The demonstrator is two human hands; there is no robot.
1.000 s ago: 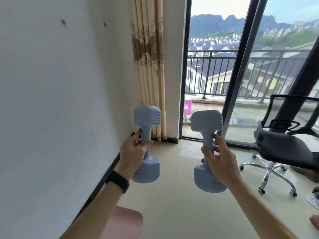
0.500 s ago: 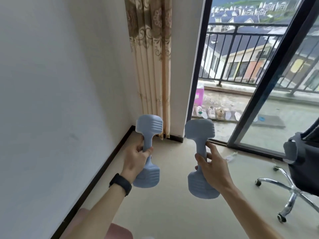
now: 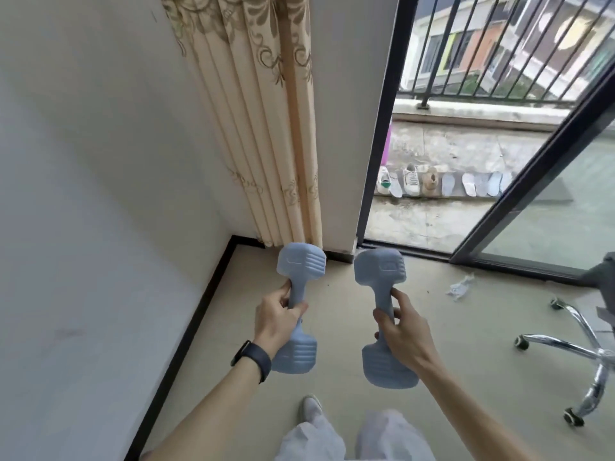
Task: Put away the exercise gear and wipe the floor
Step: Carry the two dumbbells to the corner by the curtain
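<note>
Just 2 dumbbells; probably chair, cropped.

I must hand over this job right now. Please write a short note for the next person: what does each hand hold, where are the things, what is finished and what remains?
Left hand: grips the handle of the left dumbbell, which is off the floor.
Right hand: grips the handle of the right dumbbell, also in the air.
Where: both are near the room corner, in front of the curtain.
Done: both dumbbells are in hand.
Left: put them away (no storage place shows) and wipe the floor. A crumpled scrap lies near the sliding door. No cloth or mop is in view.
</note>
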